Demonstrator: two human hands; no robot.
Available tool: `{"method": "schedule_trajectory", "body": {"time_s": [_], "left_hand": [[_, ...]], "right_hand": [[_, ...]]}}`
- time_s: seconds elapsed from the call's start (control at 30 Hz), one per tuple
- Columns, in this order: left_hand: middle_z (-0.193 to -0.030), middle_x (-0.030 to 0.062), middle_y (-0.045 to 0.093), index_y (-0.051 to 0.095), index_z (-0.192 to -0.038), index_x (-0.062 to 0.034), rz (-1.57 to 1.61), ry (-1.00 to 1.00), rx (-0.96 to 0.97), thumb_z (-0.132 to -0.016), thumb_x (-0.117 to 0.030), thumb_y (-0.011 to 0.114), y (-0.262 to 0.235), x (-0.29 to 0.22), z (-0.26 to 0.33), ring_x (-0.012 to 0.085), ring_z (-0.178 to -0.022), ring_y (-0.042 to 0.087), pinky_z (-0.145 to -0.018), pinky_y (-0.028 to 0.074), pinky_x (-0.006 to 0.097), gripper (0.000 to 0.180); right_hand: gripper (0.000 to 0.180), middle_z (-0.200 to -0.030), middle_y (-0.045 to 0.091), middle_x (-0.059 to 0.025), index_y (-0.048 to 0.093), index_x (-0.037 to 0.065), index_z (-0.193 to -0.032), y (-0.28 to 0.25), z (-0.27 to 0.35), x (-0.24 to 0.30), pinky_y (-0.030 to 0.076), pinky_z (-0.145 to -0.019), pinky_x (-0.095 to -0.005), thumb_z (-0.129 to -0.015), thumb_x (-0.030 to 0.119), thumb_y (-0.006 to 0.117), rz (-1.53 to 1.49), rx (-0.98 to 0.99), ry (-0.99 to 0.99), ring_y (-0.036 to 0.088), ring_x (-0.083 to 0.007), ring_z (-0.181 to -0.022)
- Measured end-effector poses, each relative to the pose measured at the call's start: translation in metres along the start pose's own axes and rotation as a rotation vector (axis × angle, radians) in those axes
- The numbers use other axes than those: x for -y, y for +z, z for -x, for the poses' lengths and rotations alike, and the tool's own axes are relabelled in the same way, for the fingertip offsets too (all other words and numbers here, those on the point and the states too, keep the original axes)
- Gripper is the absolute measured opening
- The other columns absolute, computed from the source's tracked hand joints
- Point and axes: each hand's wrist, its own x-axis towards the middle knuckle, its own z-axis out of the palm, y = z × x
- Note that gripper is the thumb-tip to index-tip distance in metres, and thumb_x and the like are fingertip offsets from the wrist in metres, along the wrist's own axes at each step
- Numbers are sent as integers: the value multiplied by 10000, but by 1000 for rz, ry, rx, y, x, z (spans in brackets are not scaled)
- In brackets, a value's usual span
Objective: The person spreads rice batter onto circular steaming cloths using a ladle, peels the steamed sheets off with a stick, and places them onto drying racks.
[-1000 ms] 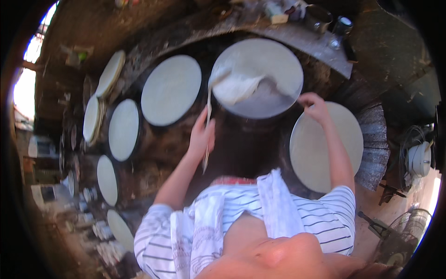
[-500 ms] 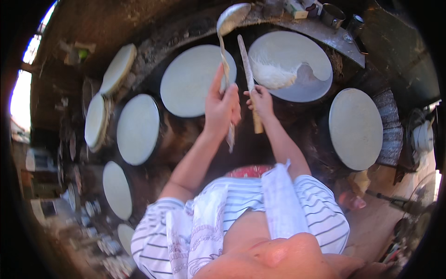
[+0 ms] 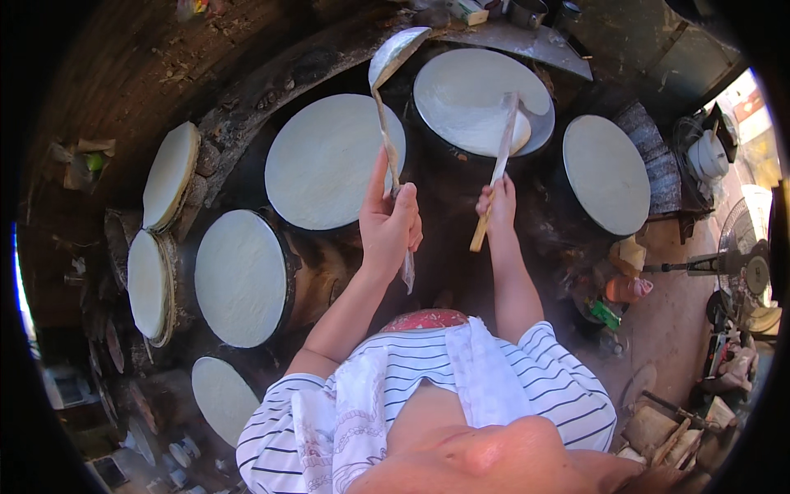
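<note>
Spatula [image 3: 499, 165] across batter disc's [image 3: 473, 99] rim

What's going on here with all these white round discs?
A person in a striped shirt stands at a curved row of round cooking surfaces, each covered by a thin white sheet. The left hand holds a long metal ladle raised over the row. The right hand holds a flat wooden stick whose tip rests on the sheet straight ahead, where a fold of it shows at the tip.
</note>
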Motion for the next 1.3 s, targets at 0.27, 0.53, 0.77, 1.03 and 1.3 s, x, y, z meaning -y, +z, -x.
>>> {"method": "schedule_trajectory", "body": {"time_s": [0.27,0.53,0.77,1.03,1.3], "left_hand": [[-621,-26,411,207,-1536,-220,-90,23,3,-1004,-74,482,-8,10,10,37,-413,349,-362,327,216,617],[-599,-36,370,242,-1528,-225,-95,-20,80,-1005,-65,466,59,49,-25,41,-419,343,-361,318,217,591],[-617,-28,430,240,-1530,-175,-128,-73,25,-984,-46,494,129,74,-66,39,-406,391,-360,351,218,616],[-583,-22,412,256,-1529,-185,-213,-62,67,-983,-43,500,189,117,-105,53,-396,388,-368,344,230,615],[-577,-18,411,262,-1527,-185,-278,-164,30,-977,-63,509,203,127,-142,67,-392,382,-373,340,231,615]], "right_hand": [[341,-747,558,-64,494,168,-1352,-25,53,-20,345,-358,-236,-1017,197,441,341,149,230,428,-91,-429],[396,-760,518,-32,445,165,-1398,-118,-58,110,354,-408,-204,-1021,286,473,378,82,170,418,-72,-495],[302,-596,560,-10,592,126,-1248,-101,-25,120,362,-358,-225,-990,199,453,678,354,307,454,-72,-407],[343,-706,599,-26,584,158,-1311,-158,-178,192,392,-424,-227,-999,272,500,759,194,39,444,-61,-495],[357,-790,647,-216,544,146,-1312,-152,-179,208,489,-652,-512,-967,223,493,1369,90,-676,634,-418,-759]]}}
